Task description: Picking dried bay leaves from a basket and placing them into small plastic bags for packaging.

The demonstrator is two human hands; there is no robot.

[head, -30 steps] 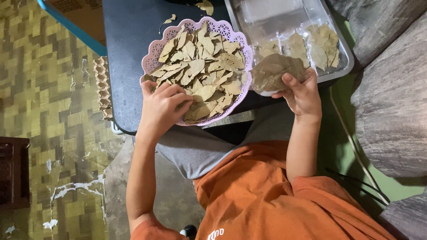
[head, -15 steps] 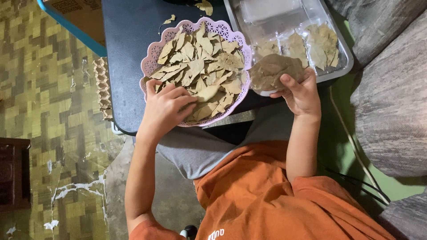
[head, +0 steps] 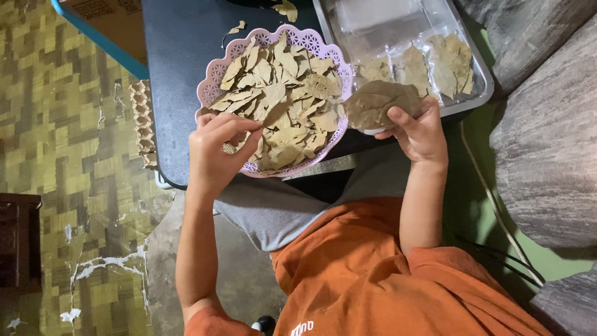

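Left hand [head: 219,149] pinching dried leaves [head: 280,93] in pink basket [head: 214,78]; right hand [head: 418,129] clutching leaf stack [head: 379,102] beside metal tray [head: 482,74].

Soft, even indoor light is falling from above, keeping everything fairly bright and casting only faint shadows under the pink basket [head: 214,81] and along the dark surface [head: 180,56]. The metal tray [head: 479,93] and its clear plastic are throwing off pale glare. Focus is holding sharp in the middle, softening slightly toward the corners.
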